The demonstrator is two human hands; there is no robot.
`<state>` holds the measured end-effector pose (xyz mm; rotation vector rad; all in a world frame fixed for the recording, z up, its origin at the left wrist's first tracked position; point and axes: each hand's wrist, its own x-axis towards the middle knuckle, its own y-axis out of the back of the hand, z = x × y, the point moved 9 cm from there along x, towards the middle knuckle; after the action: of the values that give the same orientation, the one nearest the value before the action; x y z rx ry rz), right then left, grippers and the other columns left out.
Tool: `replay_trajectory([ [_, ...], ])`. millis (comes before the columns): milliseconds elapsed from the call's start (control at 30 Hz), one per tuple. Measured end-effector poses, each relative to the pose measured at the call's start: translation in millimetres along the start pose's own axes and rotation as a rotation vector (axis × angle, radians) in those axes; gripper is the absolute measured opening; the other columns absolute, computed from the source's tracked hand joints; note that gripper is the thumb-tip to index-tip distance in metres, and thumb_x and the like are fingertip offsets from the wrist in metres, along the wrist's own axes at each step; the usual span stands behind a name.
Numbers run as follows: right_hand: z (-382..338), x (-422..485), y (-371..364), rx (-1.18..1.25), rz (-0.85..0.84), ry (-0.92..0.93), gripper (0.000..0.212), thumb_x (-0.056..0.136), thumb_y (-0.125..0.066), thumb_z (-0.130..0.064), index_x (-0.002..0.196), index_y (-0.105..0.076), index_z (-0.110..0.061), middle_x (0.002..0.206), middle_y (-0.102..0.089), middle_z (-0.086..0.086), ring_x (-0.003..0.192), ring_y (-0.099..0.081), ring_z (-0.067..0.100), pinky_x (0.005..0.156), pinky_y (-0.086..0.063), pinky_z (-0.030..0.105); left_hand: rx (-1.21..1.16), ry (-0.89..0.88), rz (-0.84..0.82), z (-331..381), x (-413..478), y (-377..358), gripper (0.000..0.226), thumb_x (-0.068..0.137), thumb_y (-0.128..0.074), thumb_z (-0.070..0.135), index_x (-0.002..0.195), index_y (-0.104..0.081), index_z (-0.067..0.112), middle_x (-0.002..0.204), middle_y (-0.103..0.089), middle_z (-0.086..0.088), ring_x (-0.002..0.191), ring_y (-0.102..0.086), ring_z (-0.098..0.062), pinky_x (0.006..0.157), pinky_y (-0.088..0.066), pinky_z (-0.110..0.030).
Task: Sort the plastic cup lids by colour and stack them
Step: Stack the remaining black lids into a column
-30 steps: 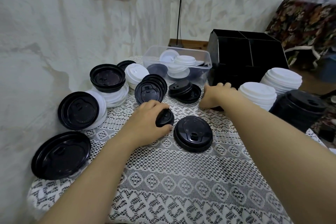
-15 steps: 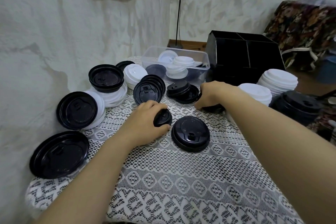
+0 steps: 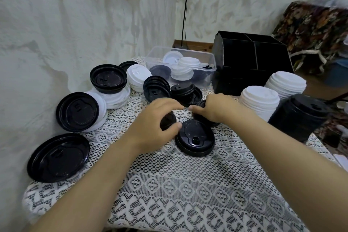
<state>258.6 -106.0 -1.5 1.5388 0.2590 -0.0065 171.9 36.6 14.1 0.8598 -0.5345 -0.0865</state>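
Note:
My left hand [image 3: 154, 125] grips a small black lid [image 3: 168, 120] at the middle of the lace-covered table [image 3: 169, 184]. My right hand [image 3: 213, 108] holds another black lid [image 3: 200, 104], mostly hidden under its fingers, just right of the left hand. A black lid stack [image 3: 195, 137] lies in front of both hands. Two white lid stacks [image 3: 259, 100] [image 3: 286, 84] and a tall black lid stack [image 3: 299, 117] stand at the right. Loose black lids [image 3: 156, 89] [image 3: 185, 90] lie behind my hands.
Black and white lids [image 3: 77, 112] [image 3: 108, 79] [image 3: 58, 157] lean against the wall on the left. A clear tub [image 3: 207, 56] at the back holds white and dark lids. A black divided organiser [image 3: 250, 58] stands beside it. The table's right edge is near the tall black stack.
My right hand has drawn back from near the white stack toward the left hand, bringing a black lid with it. The left hand has stayed on its small black lid.

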Motion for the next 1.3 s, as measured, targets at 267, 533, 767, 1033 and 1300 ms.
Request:
replay_trajectory([
  [267, -8, -55, 28, 0.446, 0.379, 0.388, 0.029, 0.095, -0.052, -0.022, 0.121, -0.065, -0.018, 0.114, -0.065, 0.002, 0.104, -0.060, 0.020, 0.091, -0.046, 0.035, 0.043, -0.028, -0.432, 17, -11, -52, 0.082, 0.084, -0.070, 0.038, 0.151, -0.023, 0.030, 0.150, -0.013, 0.024, 0.120, -0.006, 0.022, 0.090, 0.000, 0.011],
  [533, 0, -92, -22, 0.484, 0.267, 0.558, 0.050, 0.080, -0.067, -0.051, 0.126, -0.063, -0.030, 0.122, -0.056, -0.020, 0.112, -0.051, -0.003, 0.097, -0.041, 0.014, -0.028, 0.069, -0.452, 12, -11, -51, 0.078, 0.069, -0.083, 0.042, 0.136, -0.044, 0.031, 0.130, -0.040, 0.020, 0.122, -0.036, 0.003, 0.105, -0.031, -0.017],
  [767, 7, -90, -42, 0.523, 0.199, 0.552, 0.064, 0.067, -0.067, -0.062, 0.124, -0.063, -0.034, 0.128, -0.037, -0.037, 0.125, -0.037, -0.012, 0.100, -0.021, -0.001, -0.066, 0.087, -0.496, 6, -13, -53, 0.087, 0.072, -0.083, 0.038, 0.145, -0.036, 0.031, 0.137, -0.025, 0.029, 0.115, -0.019, 0.021, 0.084, -0.010, 0.013],
  [1033, 17, -60, 1, 0.787, 0.340, 0.509, 0.044, 0.080, -0.058, -0.023, 0.124, -0.059, -0.029, 0.128, -0.051, -0.015, 0.119, -0.045, -0.009, 0.100, -0.030, 0.007, -0.105, 0.100, -0.491, 10, -11, -56, 0.075, 0.067, -0.086, 0.038, 0.129, -0.044, 0.033, 0.123, -0.037, 0.024, 0.116, -0.037, 0.009, 0.099, -0.032, -0.008],
  [1300, 20, -16, -31, 0.685, 0.317, 0.365, 0.068, 0.078, -0.070, -0.021, 0.141, -0.047, -0.026, 0.142, -0.044, -0.002, 0.136, -0.035, 0.019, 0.116, -0.028, 0.038, -0.116, 0.085, -0.509, 10, -12, -59, 0.075, 0.065, -0.085, 0.047, 0.126, -0.040, 0.037, 0.119, -0.033, 0.025, 0.115, -0.030, 0.017, 0.093, -0.032, -0.006],
])
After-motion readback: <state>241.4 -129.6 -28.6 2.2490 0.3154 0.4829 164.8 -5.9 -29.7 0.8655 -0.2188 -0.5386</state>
